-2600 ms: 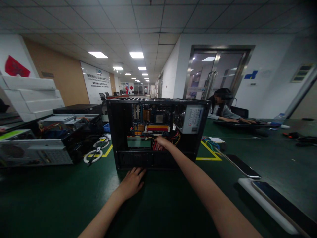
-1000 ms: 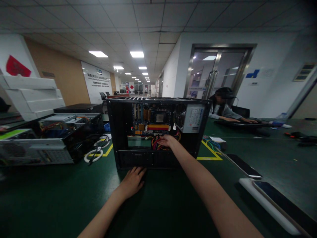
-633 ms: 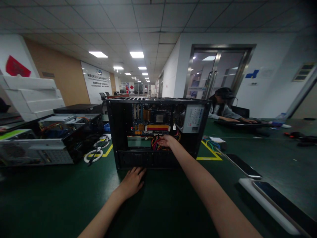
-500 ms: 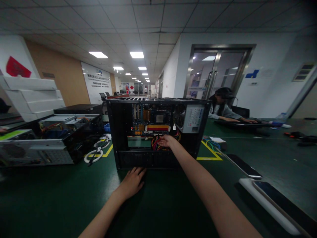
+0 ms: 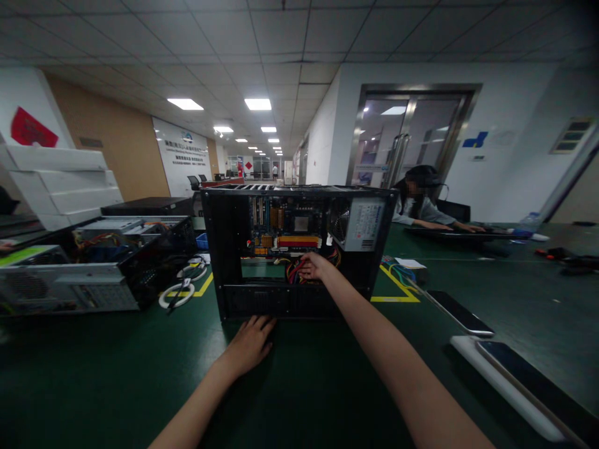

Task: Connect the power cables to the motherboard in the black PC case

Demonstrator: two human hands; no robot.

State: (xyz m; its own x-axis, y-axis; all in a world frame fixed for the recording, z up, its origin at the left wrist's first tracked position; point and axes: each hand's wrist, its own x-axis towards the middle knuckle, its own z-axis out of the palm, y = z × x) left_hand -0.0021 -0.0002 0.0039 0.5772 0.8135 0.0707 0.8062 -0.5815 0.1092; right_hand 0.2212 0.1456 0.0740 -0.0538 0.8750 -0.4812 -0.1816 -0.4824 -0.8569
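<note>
A black computer case (image 5: 255, 301) stands upright in front of me with its side open. Inside it are a motherboard (image 5: 302, 223) and, at the upper right, a silver power supply (image 5: 364, 224). My right hand (image 5: 314, 267) reaches into the case below the motherboard, its fingers curled on a bundle of red, yellow and black power cables (image 5: 294, 272); the fingertips are partly hidden among the wires. My left hand (image 5: 253, 342) lies flat on the green table (image 5: 290, 399), fingers spread, their tips at the case's lower front edge.
Another opened computer case (image 5: 93, 268) lies at the left, with a coiled white cable (image 5: 176, 294) beside it. At the right are phone-like slabs (image 5: 461, 312) and thin coloured cables (image 5: 400, 272). A person (image 5: 421, 202) sits behind, hands on a dark flat object.
My right hand's fingers have shifted slightly at the cable bundle. The left hand and the case stay where they were.
</note>
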